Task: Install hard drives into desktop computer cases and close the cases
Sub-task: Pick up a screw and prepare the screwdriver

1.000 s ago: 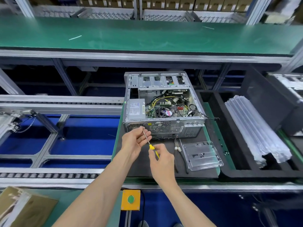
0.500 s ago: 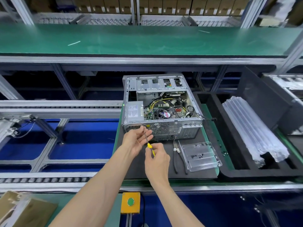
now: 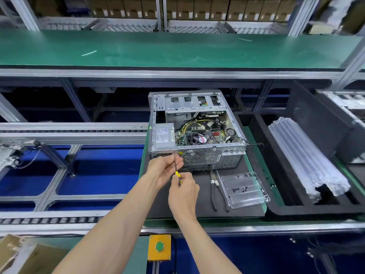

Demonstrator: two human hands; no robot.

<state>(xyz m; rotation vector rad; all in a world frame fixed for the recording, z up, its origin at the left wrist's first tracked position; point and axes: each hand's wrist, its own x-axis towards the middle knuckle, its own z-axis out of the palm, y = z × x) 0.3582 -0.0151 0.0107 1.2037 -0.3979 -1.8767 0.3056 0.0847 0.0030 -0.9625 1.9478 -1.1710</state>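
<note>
Both hands on the screwdriver point(image 3: 176, 168): right hand point(image 3: 182, 191) pinches the handle, left hand point(image 3: 165, 168) curls round the shaft at the case point(image 3: 197, 133) rear; tip could slip.

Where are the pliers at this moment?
In the head view, the pliers lie on the dark mat in front of the open computer case, between the right hand and the clear plastic tray.
</note>
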